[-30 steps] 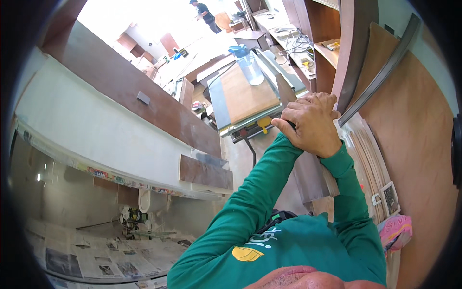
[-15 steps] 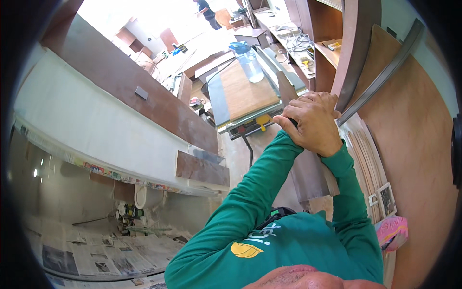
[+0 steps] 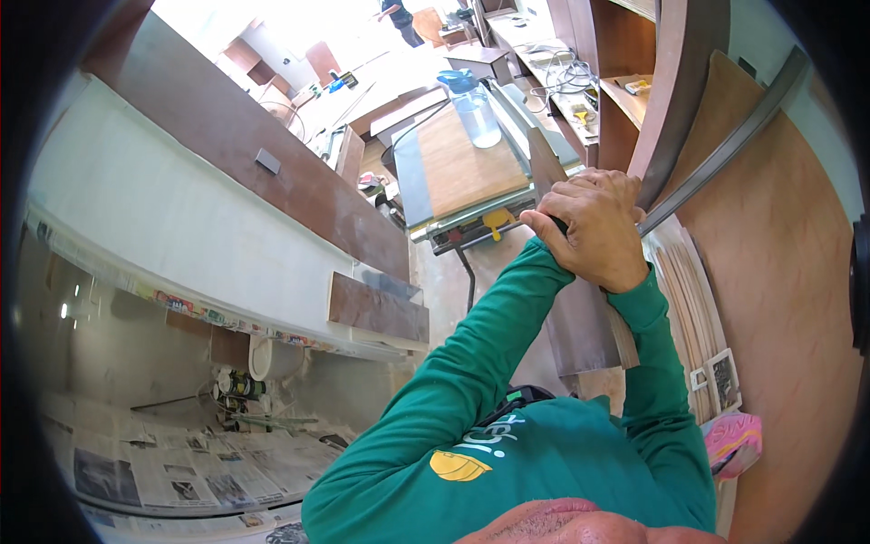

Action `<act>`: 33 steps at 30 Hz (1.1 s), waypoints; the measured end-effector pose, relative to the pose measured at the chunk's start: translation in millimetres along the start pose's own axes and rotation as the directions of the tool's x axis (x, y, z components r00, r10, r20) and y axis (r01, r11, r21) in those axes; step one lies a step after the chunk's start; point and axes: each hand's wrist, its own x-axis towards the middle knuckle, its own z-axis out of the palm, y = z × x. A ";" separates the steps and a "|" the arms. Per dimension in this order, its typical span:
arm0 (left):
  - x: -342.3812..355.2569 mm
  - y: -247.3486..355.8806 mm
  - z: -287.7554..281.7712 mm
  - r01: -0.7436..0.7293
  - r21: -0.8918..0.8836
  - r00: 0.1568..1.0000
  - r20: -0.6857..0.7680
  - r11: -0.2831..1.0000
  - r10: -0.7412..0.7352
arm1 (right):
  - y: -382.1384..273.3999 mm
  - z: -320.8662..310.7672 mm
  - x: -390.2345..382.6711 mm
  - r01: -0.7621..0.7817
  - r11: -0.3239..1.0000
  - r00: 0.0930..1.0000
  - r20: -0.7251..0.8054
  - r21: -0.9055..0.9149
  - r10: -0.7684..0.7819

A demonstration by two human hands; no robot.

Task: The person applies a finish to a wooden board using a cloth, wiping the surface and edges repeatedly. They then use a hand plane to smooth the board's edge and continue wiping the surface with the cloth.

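My right hand (image 3: 595, 231) is closed, its fingers curled over the place where my left hand lies, beside a dark brown wooden board (image 3: 582, 337). What it grips underneath is hidden. From the left, my green left sleeve (image 3: 498, 313) runs in below the right hand, which covers nearly all of my left hand. A small black part (image 3: 560, 224) shows by the right thumb, too little to name. Beyond the hands, the narrow end of a brown board (image 3: 546, 165) stretches away from me.
A bench saw table (image 3: 467, 172) ahead carries a blue-lidded water jug (image 3: 473, 113). Stacked thin boards (image 3: 680, 281) and a curved wooden panel (image 3: 779, 245) stand to the right. A white-and-brown panel (image 3: 199, 218) flanks the left, above newspapers (image 3: 181, 471). Another person (image 3: 401, 20) stands far off.
My hands keep the same hold, one over the other, with barely any shift. The view has tilted slightly. The far person has moved slightly to the right in the picture.
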 end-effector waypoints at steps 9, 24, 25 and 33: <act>-1.9 2.3 -5.0 0.022 0.057 1.000 0.016 0.998 -0.022 | -5.3 -6.4 2.1 0.003 1.000 1.000 0.014 -0.015 -0.003; -5.1 5.2 -6.8 0.015 0.116 0.998 0.053 0.993 -0.021 | -0.5 0.2 -1.3 0.002 1.000 1.000 -0.027 -0.026 -0.002; -5.9 5.5 -7.1 0.011 0.120 0.998 0.053 0.993 -0.017 | -0.4 0.9 -1.4 0.002 1.000 1.000 -0.019 -0.011 -0.002; -2.1 6.4 -2.2 0.004 0.141 0.998 0.059 0.990 -0.013 | -4.3 -7.0 1.1 0.006 1.000 1.000 -0.004 -0.029 -0.006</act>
